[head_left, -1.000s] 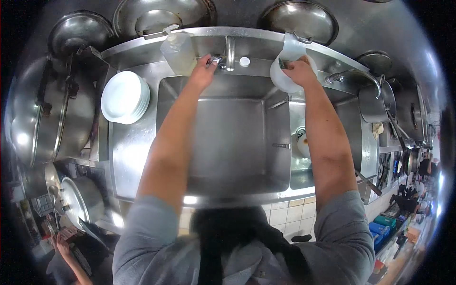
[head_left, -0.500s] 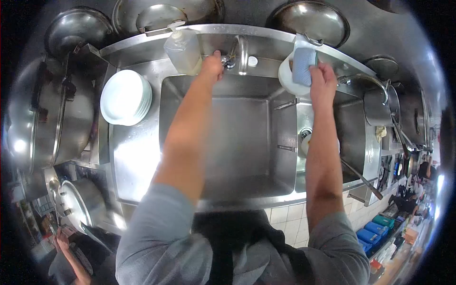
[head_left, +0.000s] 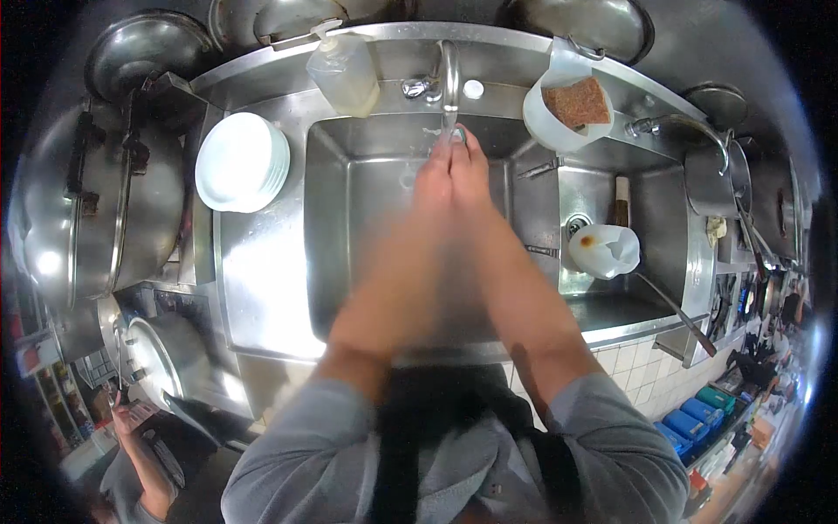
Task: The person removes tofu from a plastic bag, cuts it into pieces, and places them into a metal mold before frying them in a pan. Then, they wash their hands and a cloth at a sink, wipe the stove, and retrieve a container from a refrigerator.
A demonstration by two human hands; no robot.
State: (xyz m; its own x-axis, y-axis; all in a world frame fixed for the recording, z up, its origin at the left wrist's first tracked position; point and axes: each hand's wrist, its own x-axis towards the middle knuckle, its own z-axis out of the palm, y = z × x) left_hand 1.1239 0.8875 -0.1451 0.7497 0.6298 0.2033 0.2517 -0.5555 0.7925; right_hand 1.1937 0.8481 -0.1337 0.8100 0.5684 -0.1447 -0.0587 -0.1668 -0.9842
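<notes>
My left hand (head_left: 432, 182) and my right hand (head_left: 471, 175) are side by side, touching, under the spout of the tap (head_left: 449, 79). Their fingers stretch forward and look wet, with nothing that I can make out held in them; motion partly blurs them. Splashes show around them over the large steel sink basin (head_left: 349, 236). Behind the basin is the tap's lever handle (head_left: 417, 87), apart from both hands. To the right, a brown scouring sponge (head_left: 576, 102) lies in a white plastic container (head_left: 550, 129).
A stack of white plates (head_left: 240, 162) stands on the left drainboard, near a soap pump bottle (head_left: 345, 79). The right basin holds a cut white jug (head_left: 602, 251) and a brush (head_left: 621, 203). Another person's arm (head_left: 144, 458) shows at lower left.
My right hand has let go of the sponge, now in the white container, and moved left under the tap. My left hand has left the tap lever and joined it.
</notes>
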